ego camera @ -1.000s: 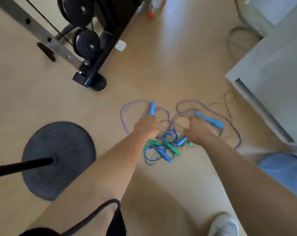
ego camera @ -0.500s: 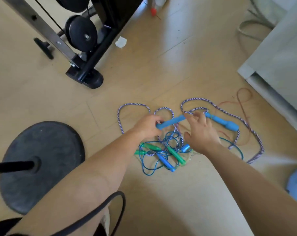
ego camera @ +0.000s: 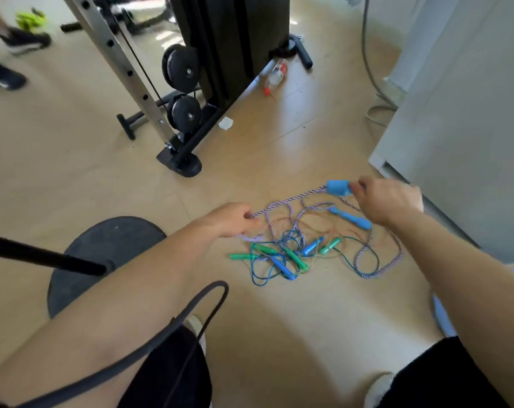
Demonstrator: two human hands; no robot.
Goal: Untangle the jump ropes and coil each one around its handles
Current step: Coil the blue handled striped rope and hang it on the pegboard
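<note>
Bright, soft daylight is spread evenly; pale glare is seen on the floor [ego camera: 279, 142] at upper centre, and only faint shadows are cast. Straight lines are bowed at the edges. The left hand [ego camera: 235, 219] and lower-left cable [ego camera: 214, 285] are blurred.

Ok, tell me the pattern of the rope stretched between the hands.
Purple-and-white spiral stripes on that braided rope; head view.

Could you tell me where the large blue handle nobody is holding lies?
In the head view, the loose blue handle lies on the floor right of centre, just below the right hand and the other handle it grips, above the tangle of thin ropes.
</note>
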